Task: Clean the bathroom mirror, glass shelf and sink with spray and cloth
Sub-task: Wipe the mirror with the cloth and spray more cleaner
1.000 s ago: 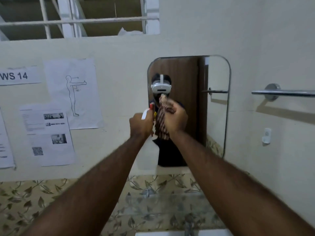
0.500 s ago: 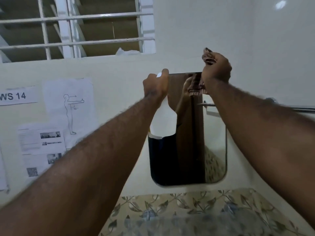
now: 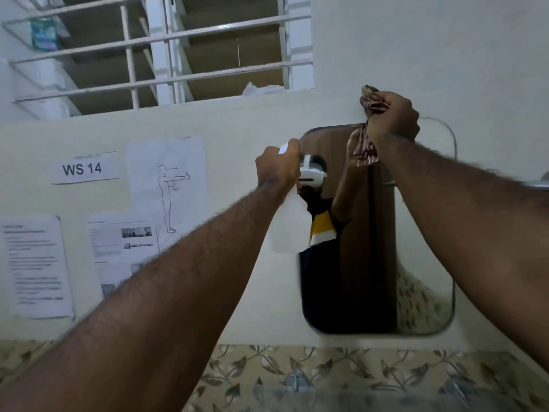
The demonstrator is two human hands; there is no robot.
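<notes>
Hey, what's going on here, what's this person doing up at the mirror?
A person is cleaning a wall mirror with both arms raised. The left hand grips a white spray bottle, held up in front of the mirror's left edge. The right hand clutches a bunched striped cloth at the mirror's top edge, near its middle. Whether the glass has been sprayed yet can't be told from here.

Left hand (image 3: 277,168) grips white spray bottle (image 3: 289,226) at mirror's (image 3: 424,292) left edge; right hand (image 3: 392,117) clutches striped cloth (image 3: 366,147), bunched, at mirror's top edge.
</notes>
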